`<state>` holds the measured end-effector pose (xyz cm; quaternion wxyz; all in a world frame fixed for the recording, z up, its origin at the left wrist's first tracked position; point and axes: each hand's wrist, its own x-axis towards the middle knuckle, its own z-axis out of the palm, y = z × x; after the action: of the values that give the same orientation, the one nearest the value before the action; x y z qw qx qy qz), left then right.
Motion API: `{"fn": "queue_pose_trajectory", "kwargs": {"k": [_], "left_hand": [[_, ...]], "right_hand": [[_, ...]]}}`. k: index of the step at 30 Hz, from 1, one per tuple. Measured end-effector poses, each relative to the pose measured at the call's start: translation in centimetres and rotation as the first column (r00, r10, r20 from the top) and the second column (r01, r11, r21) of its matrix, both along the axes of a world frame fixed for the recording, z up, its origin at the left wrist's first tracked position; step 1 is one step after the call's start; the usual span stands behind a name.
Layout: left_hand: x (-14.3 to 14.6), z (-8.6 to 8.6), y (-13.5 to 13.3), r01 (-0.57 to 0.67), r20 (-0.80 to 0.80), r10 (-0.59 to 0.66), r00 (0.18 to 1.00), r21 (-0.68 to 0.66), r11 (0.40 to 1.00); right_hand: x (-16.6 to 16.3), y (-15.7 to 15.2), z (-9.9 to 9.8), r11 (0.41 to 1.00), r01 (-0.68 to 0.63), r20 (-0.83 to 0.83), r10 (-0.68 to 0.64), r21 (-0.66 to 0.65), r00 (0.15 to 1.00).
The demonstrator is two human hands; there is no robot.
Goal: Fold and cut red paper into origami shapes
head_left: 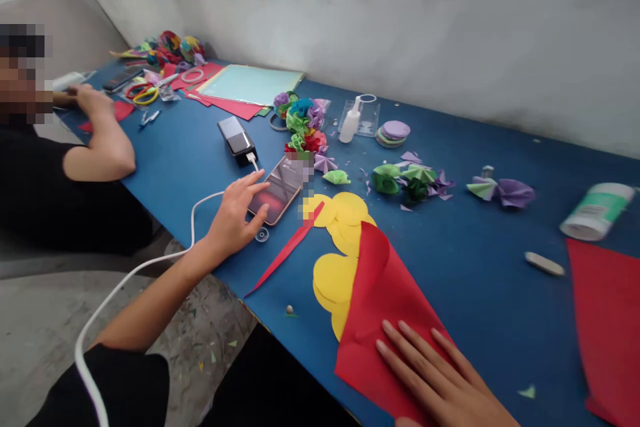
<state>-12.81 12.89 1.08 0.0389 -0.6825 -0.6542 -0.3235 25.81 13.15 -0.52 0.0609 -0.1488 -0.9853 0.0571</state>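
Observation:
My left hand (237, 210) rests over the lower left part of a smartphone (281, 190), fingers spread, a fingertip on the screen. Under my right hand (440, 373) lies a folded sheet of red paper (383, 287); that hand is flat on it with the fingers stretched out. Several yellow paper circles (336, 277) lie beside the red sheet and partly under it. Between the phone and the circles is a narrow red paper strip (287, 253). A white cable (193, 227) runs past my left arm to a black power bank (236, 139) behind the phone.
Crumpled paper flowers (305, 120), a glue bottle (351, 121) and paper discs (393, 132) stand toward the wall. On the right are a white-and-green container (597, 210) and more red paper (607, 327). At left, a co-worker's arm (103, 140) rests near scissors (145, 95).

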Motion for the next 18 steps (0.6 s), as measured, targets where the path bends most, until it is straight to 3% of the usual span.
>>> {"fn": "queue_pose_trajectory", "kwargs": {"k": [5,9,12,18], "left_hand": [[5.3,2.3,-0.3,0.204,0.091,-0.203,0.975,-0.009,0.979],[11.2,3.0,-0.7,0.441,0.145,-0.429,0.892,-0.060,0.896],[14.8,1.9,-0.9,0.556,0.054,-0.554,0.831,-0.127,0.822],[17.0,-1.0,-0.5,0.541,-0.139,-0.598,0.789,-0.305,0.784]], "right_hand": [[-0.5,-0.7,0.9,0.994,0.055,0.112,-0.044,-0.098,0.993],[-1.0,-1.2,1.6,0.976,0.123,0.213,-0.083,-0.178,0.973],[-1.3,-1.5,1.9,0.970,0.137,0.220,-0.091,-0.202,0.971],[-1.2,-1.9,2.2,0.973,0.126,0.194,-0.088,-0.192,0.977]]}}
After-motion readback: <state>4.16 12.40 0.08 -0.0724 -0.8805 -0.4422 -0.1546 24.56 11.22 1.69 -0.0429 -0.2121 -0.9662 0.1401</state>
